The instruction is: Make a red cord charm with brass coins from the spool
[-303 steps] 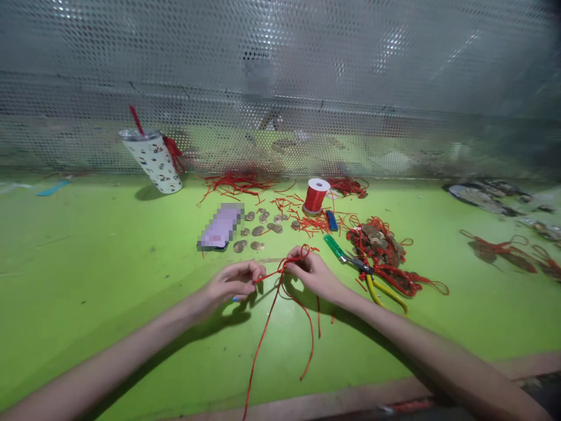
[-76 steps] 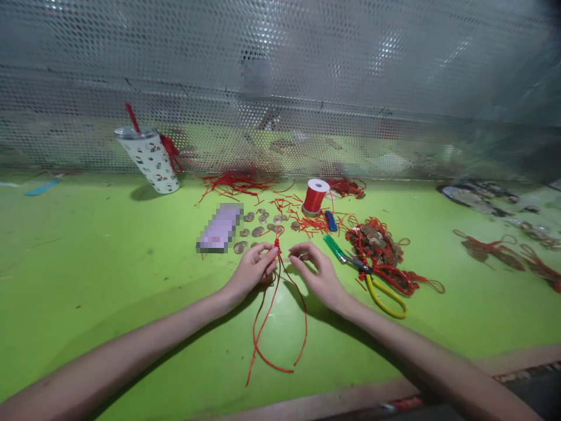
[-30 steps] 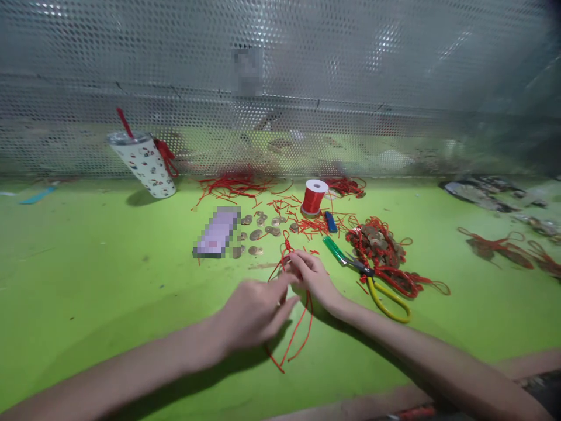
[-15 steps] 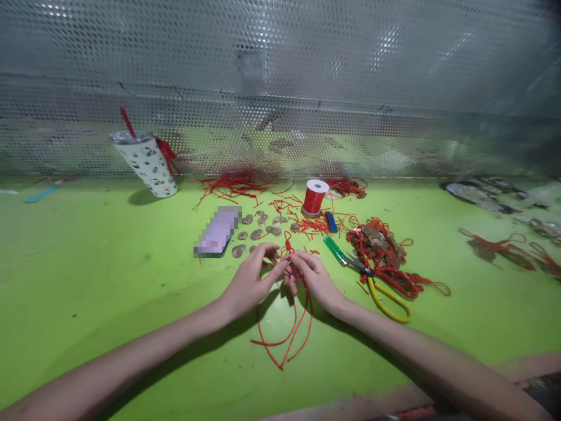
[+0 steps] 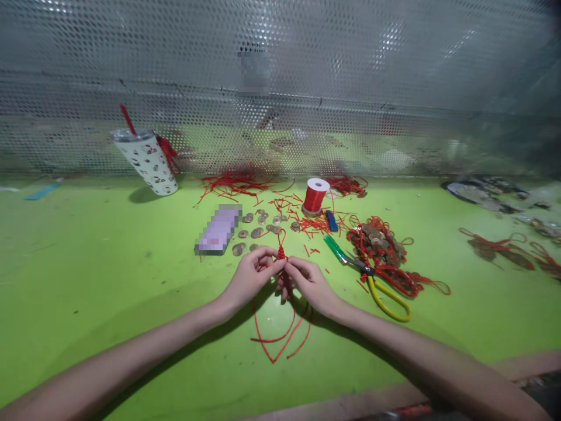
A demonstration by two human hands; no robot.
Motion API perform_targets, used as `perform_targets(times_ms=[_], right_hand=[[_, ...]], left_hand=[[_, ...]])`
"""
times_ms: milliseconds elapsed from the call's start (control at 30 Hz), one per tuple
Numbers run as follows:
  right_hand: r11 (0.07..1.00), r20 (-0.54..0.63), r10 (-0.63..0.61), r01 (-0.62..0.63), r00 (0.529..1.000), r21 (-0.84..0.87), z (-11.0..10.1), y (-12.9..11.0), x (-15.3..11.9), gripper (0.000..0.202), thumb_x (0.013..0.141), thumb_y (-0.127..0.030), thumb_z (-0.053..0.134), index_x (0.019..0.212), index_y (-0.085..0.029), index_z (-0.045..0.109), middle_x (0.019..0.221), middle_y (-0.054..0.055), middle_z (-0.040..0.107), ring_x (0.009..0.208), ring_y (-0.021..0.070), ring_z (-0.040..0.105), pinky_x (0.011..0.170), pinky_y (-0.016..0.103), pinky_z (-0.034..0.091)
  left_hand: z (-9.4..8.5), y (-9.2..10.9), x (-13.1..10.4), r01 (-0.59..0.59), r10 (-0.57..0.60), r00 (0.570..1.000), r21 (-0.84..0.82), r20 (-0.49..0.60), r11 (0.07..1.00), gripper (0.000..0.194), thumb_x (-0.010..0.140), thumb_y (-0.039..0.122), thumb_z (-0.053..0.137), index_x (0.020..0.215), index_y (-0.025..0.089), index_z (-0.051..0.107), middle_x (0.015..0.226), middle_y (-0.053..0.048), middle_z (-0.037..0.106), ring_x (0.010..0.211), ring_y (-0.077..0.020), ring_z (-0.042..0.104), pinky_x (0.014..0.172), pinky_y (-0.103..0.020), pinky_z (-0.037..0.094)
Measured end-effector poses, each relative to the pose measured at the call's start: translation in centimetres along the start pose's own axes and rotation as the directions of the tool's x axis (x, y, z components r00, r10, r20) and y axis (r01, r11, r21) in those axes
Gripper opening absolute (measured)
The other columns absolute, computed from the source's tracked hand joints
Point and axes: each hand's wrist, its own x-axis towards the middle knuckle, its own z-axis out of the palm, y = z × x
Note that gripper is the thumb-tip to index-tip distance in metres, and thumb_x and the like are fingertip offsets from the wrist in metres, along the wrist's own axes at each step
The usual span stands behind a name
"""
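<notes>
Between my hands is a knotted red cord (image 5: 281, 251) with a small loop at its top and long loose ends hanging onto the green table. My left hand (image 5: 254, 275) pinches the knot from the left with thumb and forefinger. From the right, my right hand (image 5: 311, 280) pinches the cord just below the knot, its fingertips close to the left thumb. Some fingers under the cord are hidden or hard to make out. Several round brass-coloured coins (image 5: 256, 233) lie just beyond my left hand.
Right of my hands are yellow-handled scissors (image 5: 388, 301), a green lighter (image 5: 335, 249) and a heap of corded coins (image 5: 377, 240). Behind stand a red cord spool (image 5: 314, 197), a blue lighter (image 5: 332, 221) and cord scraps. A phone (image 5: 218, 229) and patterned tumbler (image 5: 149, 161) are left.
The knot has shifted slightly left, and its top loop stands taller. My fingertips have drawn closer together, both pinching at the knot. The loose ends have moved a little.
</notes>
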Motion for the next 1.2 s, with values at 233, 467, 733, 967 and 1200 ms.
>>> perform_targets(times_ms=[233, 467, 733, 967, 1200], right_hand=[[0.996, -0.05, 0.055, -0.051, 0.997, 0.078, -0.1, 0.2, 0.3, 0.036, 0.094, -0.053, 0.055, 0.083, -0.019, 0.06, 0.064, -0.002, 0.062, 0.052, 0.0132, 0.063, 0.052, 0.026, 0.054], [0.998, -0.238, -0.019, 0.032, 0.971, 0.055, -0.7, -0.3, 0.5, 0.026, 0.092, -0.046, 0.061, 0.092, -0.021, 0.066, 0.095, 0.005, 0.069, 0.088, 0.0174, 0.067, 0.084, 0.032, 0.055], [0.99, -0.278, -0.129, 0.138, 0.952, 0.014, 0.0, 0.0, 0.2, 0.023, 0.084, -0.033, 0.075, 0.099, -0.021, 0.063, 0.104, 0.007, 0.072, 0.099, 0.019, 0.07, 0.092, 0.034, 0.056], [0.979, -0.356, -0.159, 0.192, 0.921, 0.06, 0.1, 0.3, 0.3, 0.02, 0.083, -0.031, 0.076, 0.096, -0.021, 0.064, 0.1, 0.005, 0.075, 0.097, 0.0191, 0.072, 0.091, 0.035, 0.058], [0.981, -0.365, -0.148, 0.183, 0.919, 0.062, 0.0, 0.7, 0.6, 0.019, 0.083, -0.03, 0.075, 0.094, -0.021, 0.063, 0.1, 0.006, 0.074, 0.096, 0.02, 0.072, 0.09, 0.036, 0.058]], left_hand=[[-0.1, -0.2, 0.1, 0.017, -0.015, 0.998, -0.019, 0.066, 1.0, 0.03, 0.077, 0.042, 0.077, 0.078, 0.016, 0.061, 0.061, 0.002, 0.058, 0.056, -0.0126, 0.057, 0.056, -0.025, 0.043], [-0.1, -0.5, 0.4, 0.02, -0.023, 0.997, 0.034, 0.075, 0.999, 0.028, 0.077, 0.041, 0.075, 0.08, 0.015, 0.064, 0.063, 0.002, 0.059, 0.058, -0.0108, 0.052, 0.054, -0.022, 0.038], [0.0, -0.9, 0.3, -0.031, 0.03, 0.999, 0.126, 0.01, 0.992, 0.023, 0.08, 0.036, 0.07, 0.08, 0.016, 0.06, 0.066, 0.003, 0.055, 0.061, -0.0109, 0.051, 0.058, -0.022, 0.039], [-0.3, -1.3, 0.8, -0.071, 0.068, 0.998, 0.271, 0.02, 0.96, 0.027, 0.082, 0.041, 0.067, 0.079, 0.014, 0.064, 0.064, 0.003, 0.053, 0.058, -0.0109, 0.044, 0.055, -0.024, 0.032], [-0.3, -1.3, 0.9, -0.082, 0.075, 0.996, 0.176, 0.05, 0.981, 0.026, 0.08, 0.04, 0.069, 0.081, 0.015, 0.065, 0.067, 0.002, 0.056, 0.059, -0.0109, 0.045, 0.054, -0.024, 0.032]])
